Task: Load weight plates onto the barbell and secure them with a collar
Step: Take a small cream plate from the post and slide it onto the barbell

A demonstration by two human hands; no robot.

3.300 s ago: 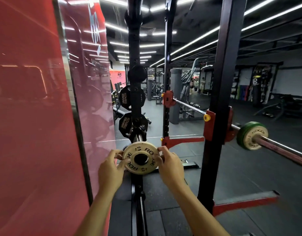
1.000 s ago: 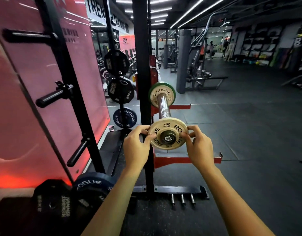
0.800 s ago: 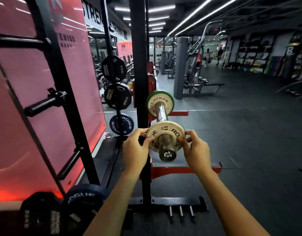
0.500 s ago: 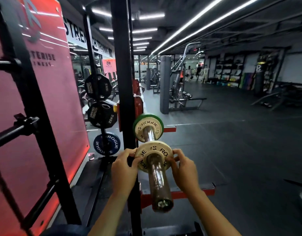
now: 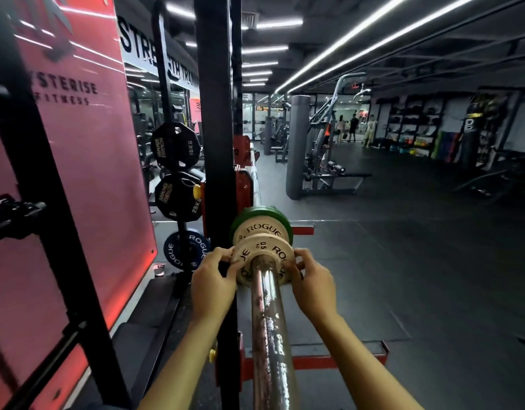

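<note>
Low in the centre of the frame, a small tan plate [image 5: 262, 259] marked ROGUE sits threaded on the barbell sleeve [image 5: 271, 335], whose shiny steel length runs from the bottom edge of the frame up and away toward the rack. The left hand [image 5: 213, 284] pinches the plate's left rim with fingers curled over its edge and the thumb on its face; the right hand [image 5: 311, 284] does the same on the right rim, so both grips are closed on the plate, one to each side of the sleeve and about equally near it. Just beyond and slightly higher in the frame sits a green-rimmed plate [image 5: 261, 223], already loaded farther in, against the black upright [image 5: 218, 113]. The tan plate lies very close to it, though whether the two faces touch cannot be told from this angle. What matters for the next move is that the sleeve's long axis points straight away from the person: the plate has to travel along that line, held square to it, until it seats flush. A collar, which I do not see anywhere in view, would then go on from the near end. Black and blue plates [image 5: 186, 250] hang stored at centre left.
</note>
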